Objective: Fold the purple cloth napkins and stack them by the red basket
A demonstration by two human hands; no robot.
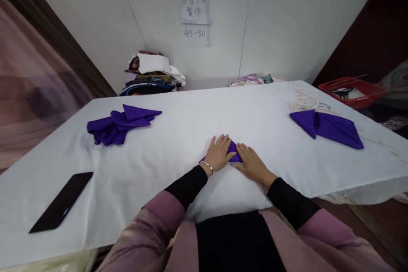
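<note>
A small folded purple napkin (233, 150) lies on the white tablecloth (178, 144) near the front edge, mostly covered by both hands. My left hand (218, 153), with a bracelet at the wrist, lies flat on its left part with fingers stretched out. My right hand (252, 163) presses flat on its right part, fingers extended toward the left hand. Only a small purple triangle shows between the two hands.
A loose heap of purple napkins (119, 125) lies at the left, folded purple napkins (328, 127) at the right. A black phone (62, 201) rests near the front left edge. Stacked fabrics (153, 74) sit by the wall, a red basket (352, 91) far right.
</note>
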